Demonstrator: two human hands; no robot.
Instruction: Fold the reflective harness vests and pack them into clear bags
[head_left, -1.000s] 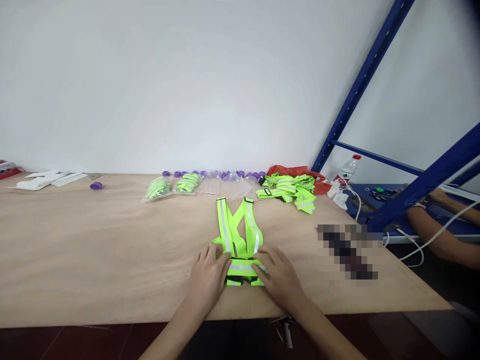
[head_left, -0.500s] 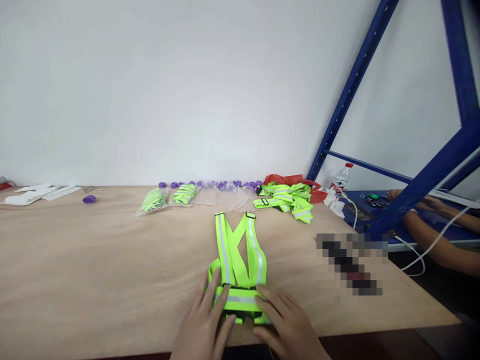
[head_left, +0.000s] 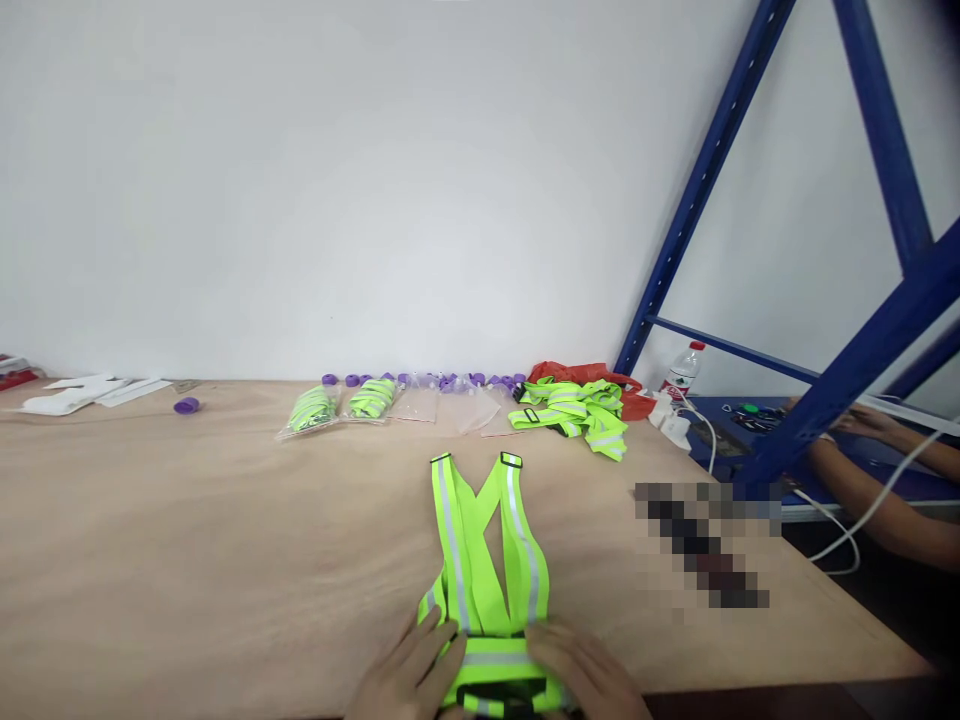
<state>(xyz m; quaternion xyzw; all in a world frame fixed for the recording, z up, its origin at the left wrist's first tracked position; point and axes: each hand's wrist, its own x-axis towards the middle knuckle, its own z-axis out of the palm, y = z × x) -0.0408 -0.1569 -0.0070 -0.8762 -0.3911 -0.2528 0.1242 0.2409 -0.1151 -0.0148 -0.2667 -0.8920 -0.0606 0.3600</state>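
Observation:
A neon yellow-green reflective vest (head_left: 487, 560) made of elastic straps with silver stripes lies on the wooden table, its shoulder straps crossing and pointing away from me. Black buckles sit at the two strap tops. My left hand (head_left: 412, 665) grips the left end of the vest's folded waist band, fingers on top. On the opposite end, my right hand (head_left: 589, 670) holds the band the same way. Both thumbs are largely hidden. Below the band, near the table's front edge, a dark gap shows between its layers.
Along the wall lie two bagged vests (head_left: 313, 408), flat clear bags (head_left: 415, 403), several purple rolls (head_left: 450, 382) and a heap of loose vests (head_left: 574, 408) on red plastic. White sheets (head_left: 71, 395) lie far left. Right are a blurred-out item (head_left: 701, 545), a blue rack (head_left: 690, 210) and another person's arms (head_left: 885, 500).
The vest has come nearer to me, toward the front edge, with both hands on its waist band. My fingers have curled more around the band's ends. The view has shifted slightly.

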